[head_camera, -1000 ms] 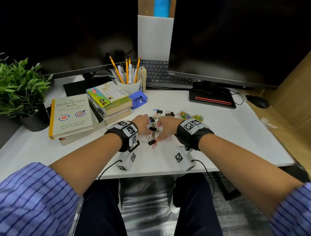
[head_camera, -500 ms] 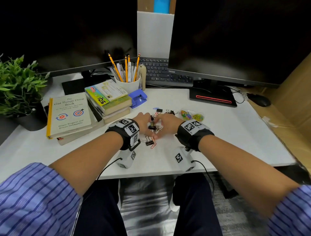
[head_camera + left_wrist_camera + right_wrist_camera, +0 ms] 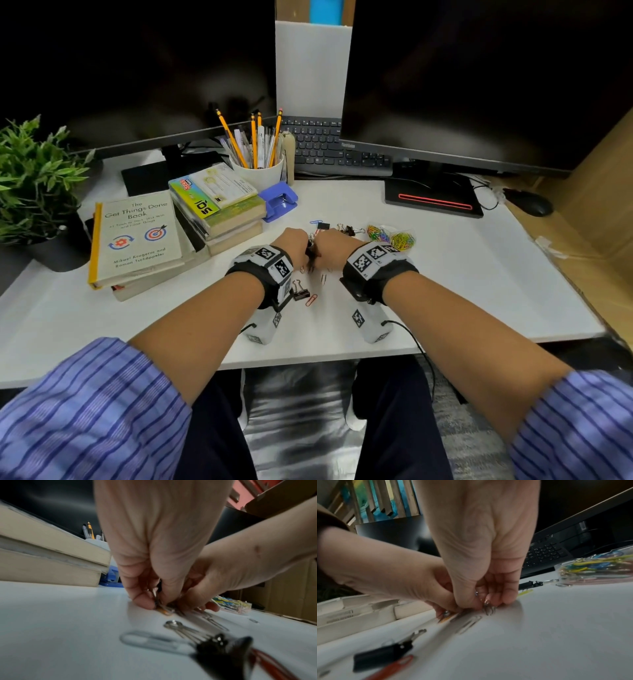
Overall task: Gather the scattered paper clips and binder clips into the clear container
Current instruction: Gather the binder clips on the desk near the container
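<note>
My left hand (image 3: 296, 244) and right hand (image 3: 334, 248) are pressed together at the middle of the white desk (image 3: 445, 291). Their curled fingers gather a small heap of binder clips and paper clips (image 3: 311, 251) between them. In the left wrist view my left hand (image 3: 154, 601) pinches clips against the desk, and in the right wrist view the fingertips of my right hand (image 3: 488, 601) curl over metal clips. The clear container (image 3: 390, 238) of coloured paper clips lies just right of my right hand. A black binder clip (image 3: 300, 294), a red paper clip (image 3: 311, 300) and a silver paper clip (image 3: 323, 278) lie loose near my wrists.
More binder clips (image 3: 347, 229) and a blue paper clip (image 3: 315, 222) lie beyond my hands. A book stack (image 3: 219, 209), a blue hole punch (image 3: 279, 202) and a pencil cup (image 3: 257, 171) stand left and behind. A keyboard (image 3: 329, 147) sits under the monitors.
Both hands have closed in on each other and slid a little away from me, bunching the clips between them. The binder clip and red paper clip stay behind near my left wrist.
</note>
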